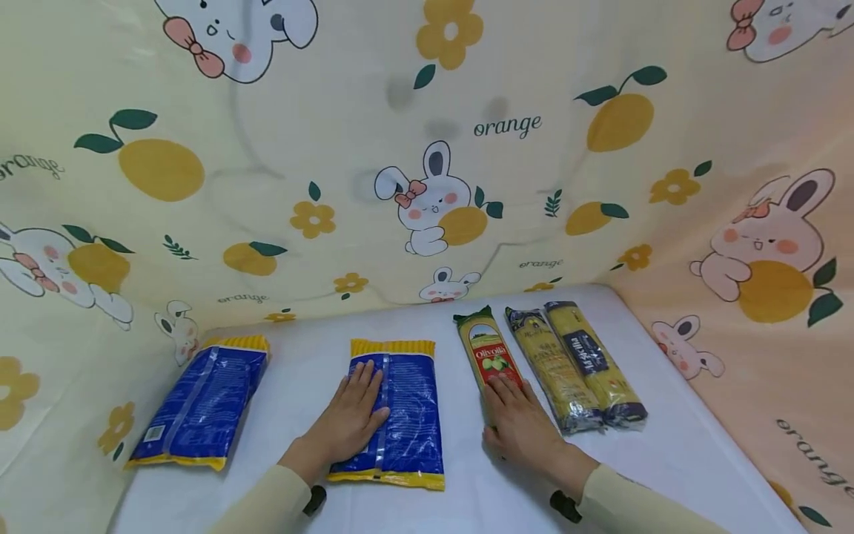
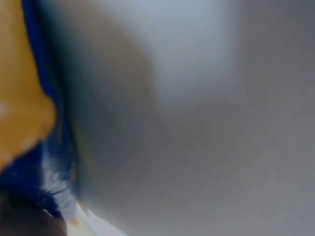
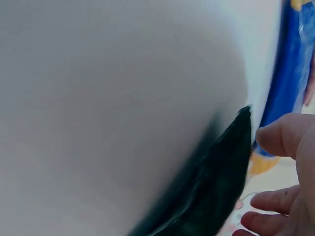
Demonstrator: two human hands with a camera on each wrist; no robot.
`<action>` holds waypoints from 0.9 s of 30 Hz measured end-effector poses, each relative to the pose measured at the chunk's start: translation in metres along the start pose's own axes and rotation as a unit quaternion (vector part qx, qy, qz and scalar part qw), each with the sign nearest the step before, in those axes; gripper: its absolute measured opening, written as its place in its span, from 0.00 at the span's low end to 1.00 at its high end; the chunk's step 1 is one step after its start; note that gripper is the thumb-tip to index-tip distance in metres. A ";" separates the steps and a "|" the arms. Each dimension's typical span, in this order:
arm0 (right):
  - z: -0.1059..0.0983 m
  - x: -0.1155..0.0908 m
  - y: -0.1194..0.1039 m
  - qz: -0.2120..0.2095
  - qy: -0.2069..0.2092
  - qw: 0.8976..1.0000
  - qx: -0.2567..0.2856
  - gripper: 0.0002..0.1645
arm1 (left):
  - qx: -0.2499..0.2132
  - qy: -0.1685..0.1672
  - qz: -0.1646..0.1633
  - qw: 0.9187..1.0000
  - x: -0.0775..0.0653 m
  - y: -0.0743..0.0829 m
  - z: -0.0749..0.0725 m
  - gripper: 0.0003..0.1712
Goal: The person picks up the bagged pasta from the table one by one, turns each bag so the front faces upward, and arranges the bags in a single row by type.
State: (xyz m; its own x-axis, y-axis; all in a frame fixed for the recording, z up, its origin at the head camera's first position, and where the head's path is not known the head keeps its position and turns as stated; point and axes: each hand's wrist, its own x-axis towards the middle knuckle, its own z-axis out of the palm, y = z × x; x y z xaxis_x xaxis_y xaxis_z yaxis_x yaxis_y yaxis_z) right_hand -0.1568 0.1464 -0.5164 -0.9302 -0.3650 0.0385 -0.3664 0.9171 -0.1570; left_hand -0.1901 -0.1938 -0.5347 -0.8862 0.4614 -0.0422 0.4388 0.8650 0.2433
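My left hand lies on the left half of a blue bag with yellow ends, fingers extended over its printed face. That bag lies flat in the middle of the table. To its right is a long, slim packet with a red Olivoila label and green ends. My right hand rests over the packet's lower half, covering it, fingers forward and thumb on the left side. In the right wrist view, the thumb and spread fingers show beside the packet's dark green end.
Another blue bag with yellow ends lies slanted at the left. Right of the Olivoila packet, two long yellowish packets lie side by side, the outer with a dark blue label. Patterned cloth encloses the white table behind and at both sides.
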 end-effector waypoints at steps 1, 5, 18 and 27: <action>0.000 0.001 -0.002 -0.001 0.007 1.000 0.004 0.42 | -0.006 0.000 -0.002 1.000 0.000 0.005 0.001 0.43; 0.001 0.006 -0.011 -0.008 0.027 0.999 0.014 0.42 | -0.024 -0.007 -0.009 1.000 0.001 0.026 0.005 0.45; 0.010 0.011 -0.045 -0.054 0.000 0.998 0.027 0.42 | 0.008 -0.026 -0.017 1.000 -0.009 0.041 0.011 0.48; 0.022 0.003 -0.063 -0.070 -0.065 0.995 -0.005 0.50 | 0.019 -0.033 -0.009 0.999 -0.019 0.040 0.010 0.50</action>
State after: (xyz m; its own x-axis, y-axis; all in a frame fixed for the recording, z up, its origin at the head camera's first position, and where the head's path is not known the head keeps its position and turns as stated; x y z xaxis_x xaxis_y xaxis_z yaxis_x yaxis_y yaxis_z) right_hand -0.1361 0.0838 -0.5280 -0.8599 -0.5057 -0.0696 -0.4922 0.8575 -0.1500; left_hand -0.1538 -0.1660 -0.5334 -0.8823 0.4575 -0.1111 0.4300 0.8791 0.2054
